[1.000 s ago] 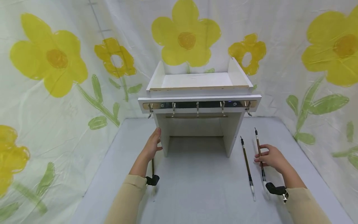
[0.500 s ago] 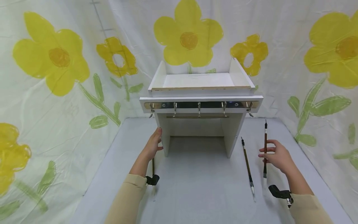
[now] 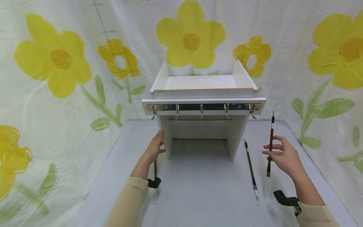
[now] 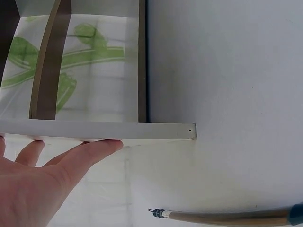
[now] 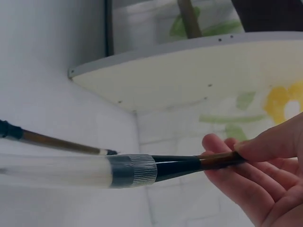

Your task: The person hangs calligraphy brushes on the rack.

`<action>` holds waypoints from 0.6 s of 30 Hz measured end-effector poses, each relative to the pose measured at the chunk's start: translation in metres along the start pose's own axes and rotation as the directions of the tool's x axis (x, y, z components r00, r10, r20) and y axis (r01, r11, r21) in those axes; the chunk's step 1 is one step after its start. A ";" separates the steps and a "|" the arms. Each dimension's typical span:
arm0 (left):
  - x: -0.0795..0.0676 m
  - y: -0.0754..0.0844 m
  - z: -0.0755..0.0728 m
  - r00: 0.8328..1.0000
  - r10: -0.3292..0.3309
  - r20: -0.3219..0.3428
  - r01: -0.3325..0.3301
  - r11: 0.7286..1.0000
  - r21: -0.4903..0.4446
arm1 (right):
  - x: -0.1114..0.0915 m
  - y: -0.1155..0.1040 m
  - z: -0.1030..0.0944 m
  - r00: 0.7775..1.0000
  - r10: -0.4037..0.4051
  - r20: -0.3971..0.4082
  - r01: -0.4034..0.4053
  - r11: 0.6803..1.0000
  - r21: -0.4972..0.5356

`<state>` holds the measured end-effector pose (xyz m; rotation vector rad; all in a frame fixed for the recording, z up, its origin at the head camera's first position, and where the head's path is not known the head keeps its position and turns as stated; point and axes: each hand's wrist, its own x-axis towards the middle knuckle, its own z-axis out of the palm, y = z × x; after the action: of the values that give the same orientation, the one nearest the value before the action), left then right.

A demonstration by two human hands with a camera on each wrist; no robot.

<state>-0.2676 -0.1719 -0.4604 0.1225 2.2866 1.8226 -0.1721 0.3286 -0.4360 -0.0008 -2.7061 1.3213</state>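
- White curtain (image 3: 215, 9) printed with yellow flowers and green leaves surrounds the white tabletop (image 3: 198, 195) in the head view.
- Head view, centre: a white shelf unit (image 3: 204, 94) stands at the back of the table, a metal hook rail (image 3: 188, 107) with five hooks across its front.
- Head view, left: the left hand (image 3: 153, 147), in a beige sleeve (image 3: 127, 200), is at the unit's side panel, its thumb up along the panel. One calligraphy brush (image 3: 155, 170) lies beside that wrist, partly hidden by it.
- Head view, right: the right hand (image 3: 285, 157) pinches a capped brush (image 3: 272, 134) between thumb and fingers, its looped end pointing up. Another brush (image 3: 250, 165) lies on the table between this hand and the unit.
- Left wrist view: extended, spread fingers touch the panel's outer face with their tips. The brush near this hand lies apart from the panel, looped end towards it.
- Right wrist view: thumb and fingertips meet on the held brush's brown handle. Its clear cap covers pale bristles, and the other right-side brush lies beyond it, near the unit's panel.
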 end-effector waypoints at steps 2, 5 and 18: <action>0.000 0.000 0.000 1.000 0.003 0.004 -0.003 1.000 -0.004 | -0.002 -0.005 -0.001 1.000 -0.013 -0.015 0.013 1.000 0.001; 0.000 -0.001 0.000 1.000 0.002 0.007 -0.002 1.000 -0.013 | -0.005 -0.013 -0.002 0.998 -0.040 -0.038 0.040 0.999 0.001; 0.001 -0.001 0.000 1.000 -0.006 0.002 0.006 1.000 -0.010 | -0.020 -0.042 -0.001 0.986 -0.107 -0.126 0.108 0.994 0.004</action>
<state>-0.2691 -0.1722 -0.4616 0.1149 2.2734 1.8303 -0.1493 0.3019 -0.4047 0.0601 -2.5561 1.2604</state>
